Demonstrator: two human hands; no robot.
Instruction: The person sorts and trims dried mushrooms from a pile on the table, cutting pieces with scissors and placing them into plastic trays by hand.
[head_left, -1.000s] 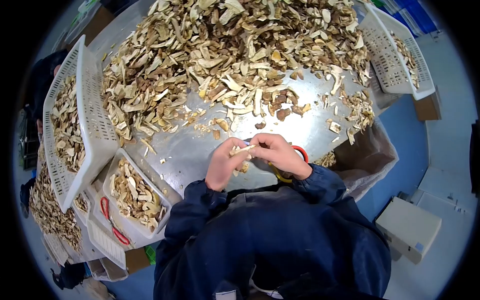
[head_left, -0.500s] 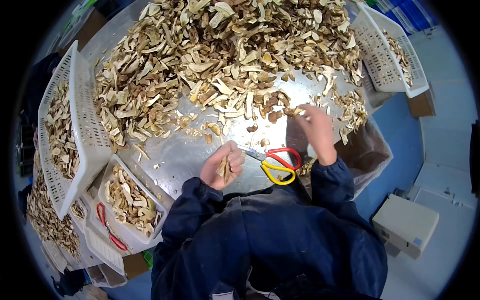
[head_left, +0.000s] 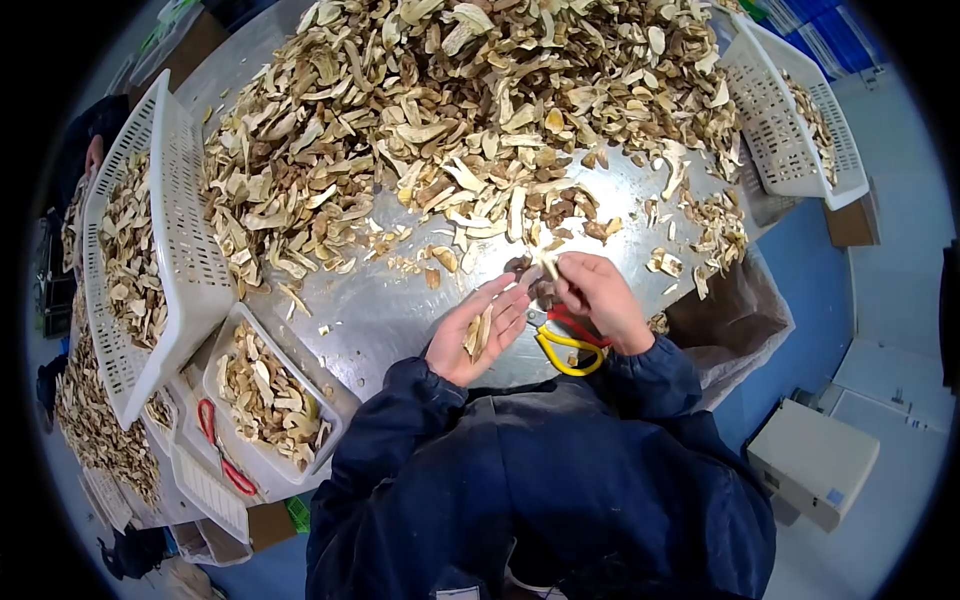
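My left hand is turned palm up with its fingers stretched out, and a dried mushroom slice lies in the palm. Between the thumb and fingers of my right hand, a pale dried mushroom slice is pinched just beyond my left fingertips. Scissors with one red and one yellow handle lie on the metal table, partly covered by my right hand. Past my hands spreads a large heap of dried mushroom slices, with small dark pieces near its front edge.
White perforated baskets of slices stand at left and right. A white tub of pieces sits front left, beside red-handled scissors. A lined bin stands at right below the table edge. Another person's hand shows far left.
My right hand has come left and down toward my left hand, carrying a slice. My left fingers have uncurled from around their slice, and the scissors are more covered now.
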